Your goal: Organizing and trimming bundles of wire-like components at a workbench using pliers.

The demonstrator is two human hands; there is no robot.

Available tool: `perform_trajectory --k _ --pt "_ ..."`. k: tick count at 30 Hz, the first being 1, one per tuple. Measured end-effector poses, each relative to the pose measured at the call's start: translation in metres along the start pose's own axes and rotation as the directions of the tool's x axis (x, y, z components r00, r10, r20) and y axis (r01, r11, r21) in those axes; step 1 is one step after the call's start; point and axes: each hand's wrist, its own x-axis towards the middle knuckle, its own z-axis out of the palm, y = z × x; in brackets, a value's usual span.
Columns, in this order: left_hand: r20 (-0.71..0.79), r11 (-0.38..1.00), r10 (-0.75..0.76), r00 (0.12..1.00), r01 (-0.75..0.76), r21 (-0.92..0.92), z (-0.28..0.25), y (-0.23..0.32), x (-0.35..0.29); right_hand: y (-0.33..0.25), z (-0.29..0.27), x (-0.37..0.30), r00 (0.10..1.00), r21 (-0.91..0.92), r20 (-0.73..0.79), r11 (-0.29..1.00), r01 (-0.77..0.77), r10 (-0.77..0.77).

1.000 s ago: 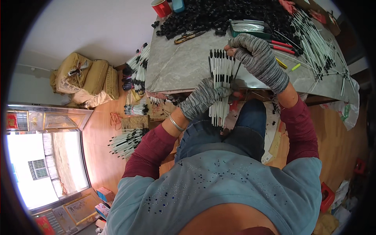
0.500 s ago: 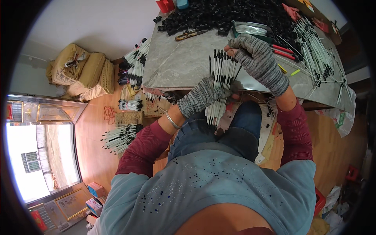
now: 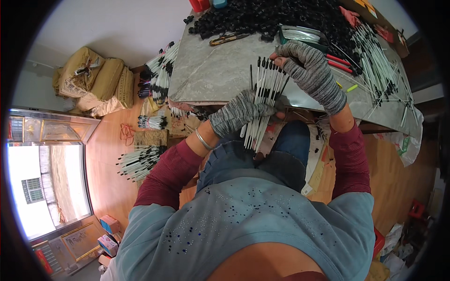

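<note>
A fanned bundle of thin white sticks with black tips point(image 3: 265, 84) stands upright over my lap, at the table's front edge. My left hand point(image 3: 241, 114), in a grey knitted fingerless glove, is wrapped round the bundle's middle. At the bundle's upper right, my right hand point(image 3: 307, 65), gloved alike, has its thumb and fingers pinched together at the black tips. It appears to grip the end of one stick, though the fingers partly hide it. The sticks' lower ends spread out above my jeans.
Black plastic pieces point(image 3: 272, 16) are heaped across the back of the grey table point(image 3: 206, 70). A yellow-black cutter point(image 3: 228, 39), red-handled tool point(image 3: 338, 62) and green box point(image 3: 303, 36) lie there. More sticks point(image 3: 377, 65) cover the right; bundles point(image 3: 142, 162) lie left, near brown sacks point(image 3: 86, 79).
The view has shifted slightly. My right fingers have moved a little along the bundle's black tips; my left hand keeps its hold on the sticks.
</note>
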Motion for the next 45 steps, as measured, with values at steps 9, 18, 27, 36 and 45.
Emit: perform_trajectory --k 9,18,27,36,45 --pt "0.032 1.0 -0.006 0.999 0.007 -0.025 -0.007 -0.008 0.001 0.001 0.0 0.001 1.0 -0.015 0.012 1.0 -0.006 0.007" --pt "-0.016 0.957 0.067 0.998 -0.06 0.283 -0.002 0.003 0.0 -0.01 0.007 -0.001 0.994 0.084 -0.022 0.991 -0.101 0.103" --pt "-0.053 0.982 0.041 0.998 -0.031 0.185 -0.001 -0.002 0.001 -0.009 0.006 -0.001 0.999 -0.034 -0.029 0.999 -0.017 0.016" --pt "-0.058 0.929 0.012 0.998 0.01 0.371 -0.002 0.004 0.002 -0.002 0.01 0.001 0.998 0.105 -0.024 0.993 -0.05 0.053" --pt "0.034 0.791 0.137 0.99 -0.13 0.598 -0.008 -0.004 0.002 -0.001 0.007 0.004 0.995 0.114 0.03 0.989 -0.098 0.095"
